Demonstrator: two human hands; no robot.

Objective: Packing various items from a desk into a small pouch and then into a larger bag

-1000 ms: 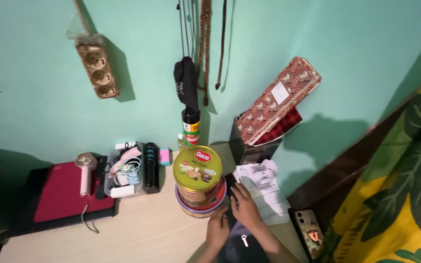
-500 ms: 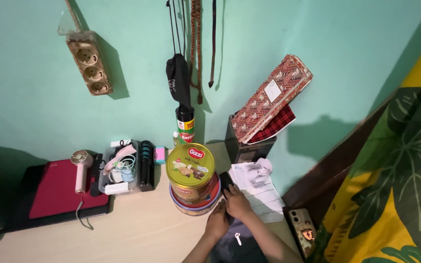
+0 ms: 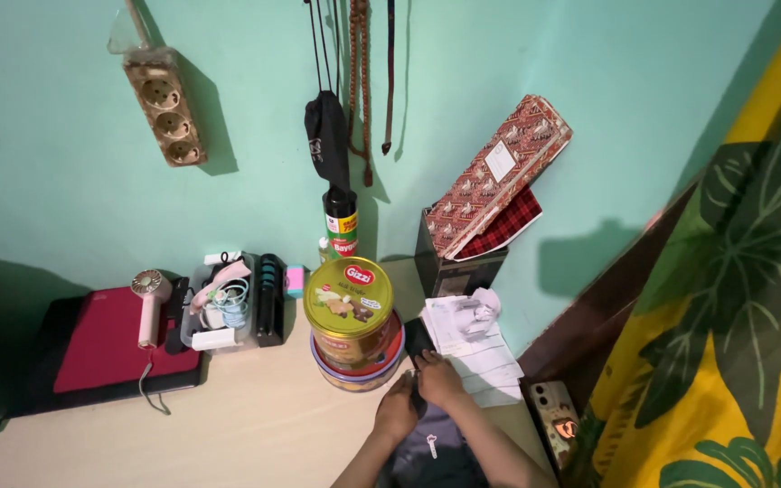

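Note:
My left hand (image 3: 397, 412) and my right hand (image 3: 441, 380) meet at the desk's near edge, both with fingers curled on a dark fabric pouch (image 3: 433, 432) that has a small metal zipper pull. The pouch's far end (image 3: 418, 338) lies between a stack of round tins and some papers. A gold round tin (image 3: 349, 302) sits on top of a red and blue tin (image 3: 361, 372), just left of my hands. Crumpled white papers (image 3: 474, 340) lie just right of them.
A pale wooden desk (image 3: 228, 425) holds a red laptop (image 3: 106, 345), a pink hand fan (image 3: 147, 304), a clear organiser (image 3: 224, 313), a spray can (image 3: 340, 228) and a black box (image 3: 449, 266) with a patterned red box (image 3: 499, 173). A phone (image 3: 553, 412) lies right. Leaf-print cloth (image 3: 743, 316) hangs at right.
My two hands have drawn closer together on the pouch and sit a little nearer the tins. The view has shifted slightly; nothing else on the desk has moved.

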